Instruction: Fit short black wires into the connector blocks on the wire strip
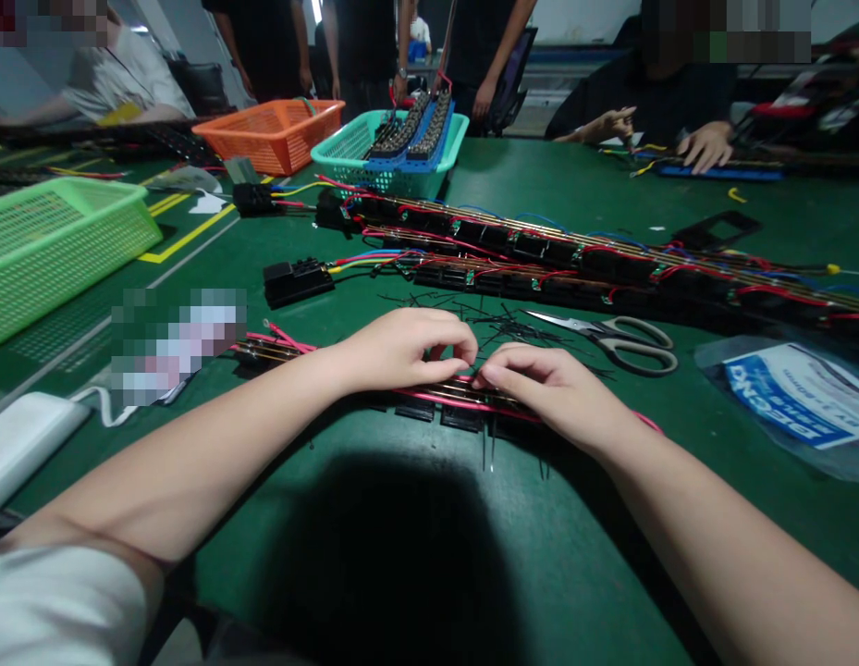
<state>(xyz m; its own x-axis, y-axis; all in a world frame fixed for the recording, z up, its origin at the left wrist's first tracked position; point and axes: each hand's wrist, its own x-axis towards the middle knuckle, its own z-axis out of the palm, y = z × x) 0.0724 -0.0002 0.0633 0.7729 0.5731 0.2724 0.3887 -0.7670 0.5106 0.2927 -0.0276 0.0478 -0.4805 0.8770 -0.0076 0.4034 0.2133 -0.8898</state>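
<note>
A long black strip assembly (460,418) with brass-coloured rods and red wires (447,399) lies across the green table before me. My left hand (419,347) rests over its middle from the left, thumb and fingers curled together in a pinch. Close beside it, my right hand (536,375) pinches at the same strip from the right. Whatever sits between the fingertips of either hand is too small to make out. Thin black cable ties (502,326) lie scattered just behind the hands, and a few thin ends stick out in front of the strip.
Scissors (601,333) lie right of the cable ties, near a plastic bag (793,393). Longer wired strips (512,242) stretch across behind. Green (68,245), orange (269,134) and turquoise (384,171) baskets stand farther back. A white device (30,444) lies left. Several people are around the table.
</note>
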